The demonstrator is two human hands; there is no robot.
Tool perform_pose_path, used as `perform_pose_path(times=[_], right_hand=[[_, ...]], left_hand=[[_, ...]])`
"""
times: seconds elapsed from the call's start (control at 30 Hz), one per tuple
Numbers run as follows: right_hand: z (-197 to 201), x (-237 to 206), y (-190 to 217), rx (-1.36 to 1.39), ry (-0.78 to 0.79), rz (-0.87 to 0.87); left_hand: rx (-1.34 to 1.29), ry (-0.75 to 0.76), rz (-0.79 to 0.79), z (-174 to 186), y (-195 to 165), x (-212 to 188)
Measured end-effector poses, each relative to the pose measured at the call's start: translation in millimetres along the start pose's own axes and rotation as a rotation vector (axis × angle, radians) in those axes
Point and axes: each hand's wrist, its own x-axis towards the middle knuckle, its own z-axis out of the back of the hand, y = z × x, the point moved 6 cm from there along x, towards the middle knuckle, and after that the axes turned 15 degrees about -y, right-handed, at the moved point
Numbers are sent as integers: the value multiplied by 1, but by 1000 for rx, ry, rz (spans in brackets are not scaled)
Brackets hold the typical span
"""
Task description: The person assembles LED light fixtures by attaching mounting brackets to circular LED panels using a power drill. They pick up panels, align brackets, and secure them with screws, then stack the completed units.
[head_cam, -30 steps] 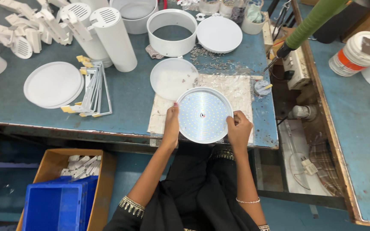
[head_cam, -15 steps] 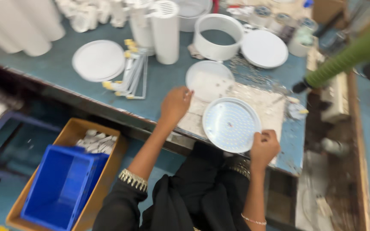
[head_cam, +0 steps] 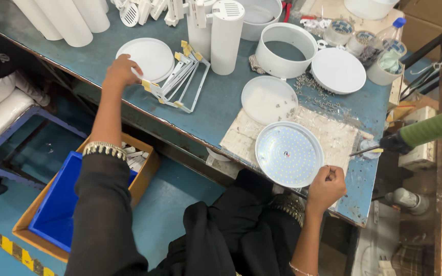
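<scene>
Shallow white dish (head_cam: 268,99) on the counter (head_cam: 221,102): a few small screws inside, more scattered loose beside it. Open white ring housing (head_cam: 286,49) behind it, nothing visible in it. Cardboard box (head_cam: 136,153) on the floor holds white parts; blue bin (head_cam: 57,202) overlaps it, contents not visible.

Round LED panel (head_cam: 288,154): white rim, pale disc dotted with small diodes, lying flat on a worn board (head_cam: 333,135) at the counter's near edge. My right hand (head_cam: 326,186) sits just beside its rim, grip curled nearly closed; holding anything, cannot tell. My left hand (head_cam: 120,70) reaches far left, grip narrow, fingertips pinching the edge of a flat white disc (head_cam: 149,57) beside metal brackets (head_cam: 180,79).
</scene>
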Motion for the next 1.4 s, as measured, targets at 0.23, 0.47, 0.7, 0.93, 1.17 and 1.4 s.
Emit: perform_pose_path(times=[0.23,0.47,0.7,0.93,1.17,1.4], right_hand=[[3,-1,5,22,14,-3],[2,-3,2,40,9,-57],[18,6,56,-27,-12,-25],[53,-35,132,459,749,-105],[179,-12,0,615,156,-561],[215,-31,-88,406,98,-896]], left_hand=[[-285,86,-337,12,-16,-3],[-375,-170,-170,71,-22,32],[-840,74,127,155,-87,-53],[-1432,1062,276,66,-239,-210],[-1471,1009,305,26,-285,-219],[-1299,905,397,16,-257,-220]])
